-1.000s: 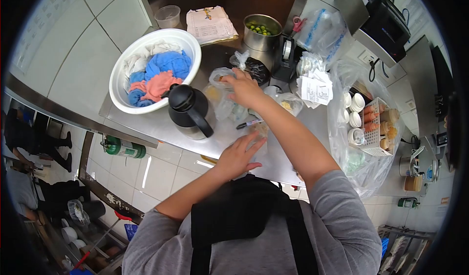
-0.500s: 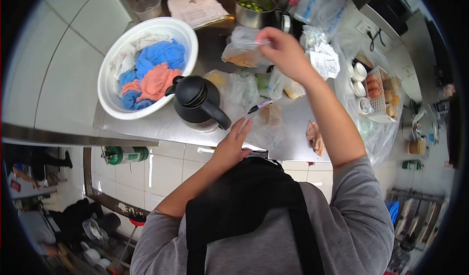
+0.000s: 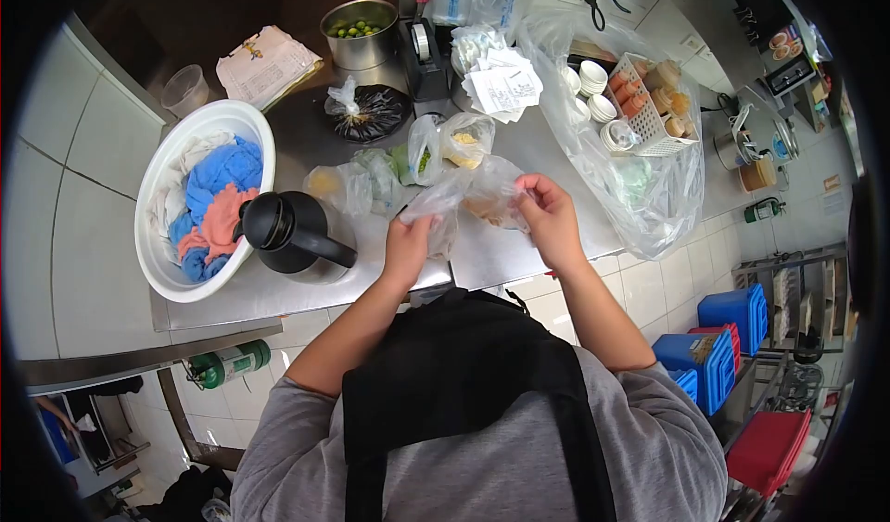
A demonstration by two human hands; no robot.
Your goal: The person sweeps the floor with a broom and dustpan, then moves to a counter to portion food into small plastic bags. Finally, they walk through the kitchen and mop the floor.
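Both hands are closed on a clear plastic bag (image 3: 489, 205) with brownish contents, held over the near part of the steel table. My left hand (image 3: 408, 244) grips the bag's left side, and my right hand (image 3: 549, 214) pinches its upper right edge between thumb and fingers. Just beyond lie several small clear bags: one with yellow pieces (image 3: 466, 142), one with green contents (image 3: 405, 162) and a pale yellow one (image 3: 324, 184). A knotted black plastic bag (image 3: 371, 114) rests farther back. Left of my left hand stands a thermos jug (image 3: 295, 235) with a black lid and handle.
A white basin (image 3: 148, 216) holds blue, coral and white cloths. Along the back are papers (image 3: 267, 66), a pot (image 3: 360, 51) of green fruits, a tape dispenser (image 3: 424, 58) and receipts (image 3: 503, 86). To the right are paper cups (image 3: 593, 77) and a white basket (image 3: 663, 137) with bottles.
My right hand has come down and nearer with the bag it held. My left hand, open before, now grips the plastic too. The view has shifted right, and the black bag is uncovered.
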